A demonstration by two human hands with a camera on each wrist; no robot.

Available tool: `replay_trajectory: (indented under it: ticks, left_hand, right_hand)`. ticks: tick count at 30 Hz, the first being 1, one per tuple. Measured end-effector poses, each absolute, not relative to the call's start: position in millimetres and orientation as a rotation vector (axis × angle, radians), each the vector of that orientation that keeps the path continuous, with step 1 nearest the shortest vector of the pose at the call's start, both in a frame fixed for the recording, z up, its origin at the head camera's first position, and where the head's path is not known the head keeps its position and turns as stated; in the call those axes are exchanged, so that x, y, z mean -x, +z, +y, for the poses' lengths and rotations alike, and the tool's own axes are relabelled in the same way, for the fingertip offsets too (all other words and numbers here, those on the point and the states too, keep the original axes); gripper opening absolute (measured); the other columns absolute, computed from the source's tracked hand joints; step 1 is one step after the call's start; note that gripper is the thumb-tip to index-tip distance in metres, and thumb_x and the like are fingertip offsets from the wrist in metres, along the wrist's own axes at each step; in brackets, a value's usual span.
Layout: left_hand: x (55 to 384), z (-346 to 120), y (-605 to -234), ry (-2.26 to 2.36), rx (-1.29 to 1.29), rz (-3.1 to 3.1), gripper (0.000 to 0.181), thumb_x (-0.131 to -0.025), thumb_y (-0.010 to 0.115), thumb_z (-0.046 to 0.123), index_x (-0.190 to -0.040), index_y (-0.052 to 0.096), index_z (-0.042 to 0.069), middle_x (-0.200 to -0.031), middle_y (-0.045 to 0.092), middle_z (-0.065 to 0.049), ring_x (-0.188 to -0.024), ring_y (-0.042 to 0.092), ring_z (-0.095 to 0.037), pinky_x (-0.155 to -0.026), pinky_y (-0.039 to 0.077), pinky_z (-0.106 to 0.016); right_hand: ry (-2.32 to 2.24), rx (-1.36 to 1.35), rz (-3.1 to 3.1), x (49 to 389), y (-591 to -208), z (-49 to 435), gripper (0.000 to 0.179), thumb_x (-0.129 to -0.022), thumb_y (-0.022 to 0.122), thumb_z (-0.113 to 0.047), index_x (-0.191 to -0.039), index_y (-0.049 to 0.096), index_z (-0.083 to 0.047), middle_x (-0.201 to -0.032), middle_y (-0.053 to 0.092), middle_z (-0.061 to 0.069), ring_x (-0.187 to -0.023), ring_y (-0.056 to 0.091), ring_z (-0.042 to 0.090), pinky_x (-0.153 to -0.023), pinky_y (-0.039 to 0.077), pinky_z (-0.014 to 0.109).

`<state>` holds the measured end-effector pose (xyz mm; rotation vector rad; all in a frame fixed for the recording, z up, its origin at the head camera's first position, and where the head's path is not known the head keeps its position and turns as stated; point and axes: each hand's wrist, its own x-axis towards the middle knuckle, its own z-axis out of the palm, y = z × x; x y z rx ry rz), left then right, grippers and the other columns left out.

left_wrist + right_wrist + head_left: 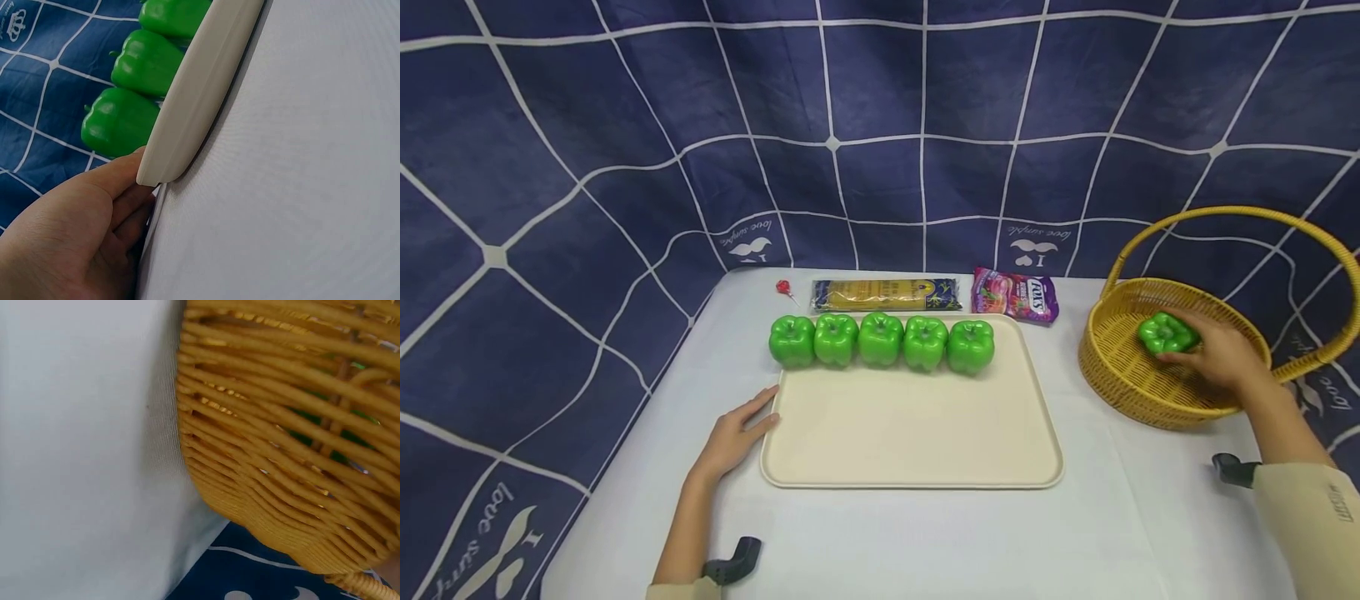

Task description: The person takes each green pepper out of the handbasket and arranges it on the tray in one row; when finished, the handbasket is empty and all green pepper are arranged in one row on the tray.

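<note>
Inside the yellow wicker basket [1131,400], my right hand [1221,350] holds a green bell pepper [1163,333] with thumb and fingers around it. The right wrist view shows mainly the basket's woven side [269,444], with bits of green through the gaps; the hand is mostly hidden there. My left hand [730,442] lies at the left edge of the cream tray [910,433], fingers extended and touching its rim. Close up, the left hand [81,225] meets the tray's edge [187,106]. Several green bell peppers [880,340] stand in a row along the tray's far side.
Behind the tray lie a red lollipop [784,287], a pack of noodles [886,295] and a purple Fox's candy bag [1015,296]. The basket's tall handle [1247,212] arches above it. A dark blue checked cloth [880,100] hangs behind the white table [970,542].
</note>
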<state>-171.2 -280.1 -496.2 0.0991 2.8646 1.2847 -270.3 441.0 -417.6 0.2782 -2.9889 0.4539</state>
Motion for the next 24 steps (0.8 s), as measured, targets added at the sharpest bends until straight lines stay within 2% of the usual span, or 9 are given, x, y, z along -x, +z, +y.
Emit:
replay_trajectory:
  ticks: [4, 14, 15, 16, 18, 20, 21, 22, 24]
  left_hand:
    - [172.0, -280.1, -496.2, 1.285, -0.101, 2.859, 0.058, -0.089, 0.055, 0.047, -0.139, 0.043, 0.019, -0.144, 0.036, -0.009, -0.132, 0.031, -0.031, -0.108, 0.024, -0.050]
    - [170.4, -280.4, -495.3, 1.295, -0.094, 2.855, 0.056, -0.090, 0.056, 0.044, -0.139, 0.043, 0.019, -0.144, 0.036, -0.009, -0.132, 0.031, -0.032, -0.108, 0.023, -0.051]
    - [170.3, -280.4, -495.3, 1.295, -0.093, 2.855, 0.056, -0.090, 0.056, 0.043, -0.139, 0.043, 0.019, -0.144, 0.036, -0.009, -0.133, 0.031, -0.032, -0.108, 0.023, -0.051]
    - [170.2, -280.3, -495.3, 1.294, -0.091, 2.856, 0.056, -0.090, 0.056, 0.043, -0.139, 0.043, 0.019, -0.144, 0.036, -0.009, -0.133, 0.031, -0.032, -0.108, 0.023, -0.051]
    - [170.0, -280.1, -495.3, 1.291, -0.090, 2.857, 0.056, -0.090, 0.056, 0.043, -0.139, 0.043, 0.019, -0.144, 0.036, -0.009, -0.133, 0.031, -0.031, -0.108, 0.023, -0.051]
    - [169.9, -279.9, -495.3, 1.294, -0.091, 2.856, 0.056, -0.090, 0.056, 0.043, -0.139, 0.043, 0.019, -0.144, 0.036, -0.009, -0.133, 0.030, -0.031, -0.108, 0.023, -0.050]
    - [169.9, -279.8, -495.3, 1.301, -0.092, 2.855, 0.056, -0.090, 0.056, 0.042, -0.139, 0.044, 0.018, -0.144, 0.036, -0.010, -0.133, 0.030, -0.031, -0.108, 0.023, -0.050]
    - [169.9, -279.7, -495.3, 1.304, -0.094, 2.855, 0.056, -0.090, 0.056, 0.042, -0.139, 0.044, 0.019, -0.144, 0.036, -0.010, -0.133, 0.030, -0.031, -0.108, 0.023, -0.050]
    - [170.0, -279.6, -495.2, 1.312, -0.100, 2.853, 0.056, -0.090, 0.056, 0.043, -0.139, 0.044, 0.019, -0.144, 0.036, -0.010, -0.133, 0.030, -0.031, -0.108, 0.023, -0.050]
  right_hand:
    - [0.572, -0.163, -2.963, 255.9, -412.2, 429.4, 0.089, -0.075, 0.074, -0.044, -0.146, 0.027, -0.017, -0.127, 0.038, 0.038, -0.105, 0.034, 0.060, -0.082, 0.027, 0.074]
    - [0.764, 0.005, -2.811, 216.1, -403.1, 395.7, 0.085, -0.080, 0.072, -0.040, -0.147, 0.024, -0.022, -0.123, 0.041, 0.039, -0.101, 0.041, 0.056, -0.074, 0.037, 0.068]
    - [0.790, 0.019, -2.789, 212.3, -400.9, 390.6, 0.084, -0.080, 0.072, -0.039, -0.147, 0.025, -0.022, -0.122, 0.042, 0.038, -0.101, 0.042, 0.054, -0.072, 0.039, 0.063]
    - [0.814, 0.029, -2.760, 208.5, -398.8, 385.0, 0.082, -0.079, 0.072, -0.038, -0.146, 0.027, -0.021, -0.122, 0.044, 0.036, -0.099, 0.045, 0.049, -0.073, 0.044, 0.054]
    - [0.864, 0.040, -2.699, 202.4, -393.8, 372.8, 0.080, -0.078, 0.074, -0.035, -0.145, 0.032, -0.019, -0.124, 0.046, 0.031, -0.095, 0.052, 0.030, -0.072, 0.047, 0.033]
    - [0.894, 0.036, -2.631, 198.5, -388.6, 358.7, 0.078, -0.077, 0.076, -0.033, -0.142, 0.037, -0.017, -0.123, 0.050, 0.027, -0.087, 0.052, 0.007, -0.066, 0.040, 0.011]
    - [0.901, 0.035, -2.600, 197.5, -385.9, 351.4, 0.077, -0.076, 0.077, -0.032, -0.141, 0.040, -0.017, -0.123, 0.052, 0.025, -0.083, 0.049, -0.001, -0.063, 0.036, 0.005]
    - [0.912, 0.033, -2.574, 196.9, -383.5, 343.9, 0.076, -0.075, 0.078, -0.031, -0.140, 0.042, -0.017, -0.123, 0.053, 0.023, -0.079, 0.046, -0.007, -0.062, 0.034, 0.000]
    - [0.928, 0.024, -2.535, 196.6, -379.1, 328.4, 0.075, -0.073, 0.079, -0.031, -0.138, 0.044, -0.017, -0.123, 0.054, 0.023, -0.081, 0.053, -0.003, -0.064, 0.032, -0.003]
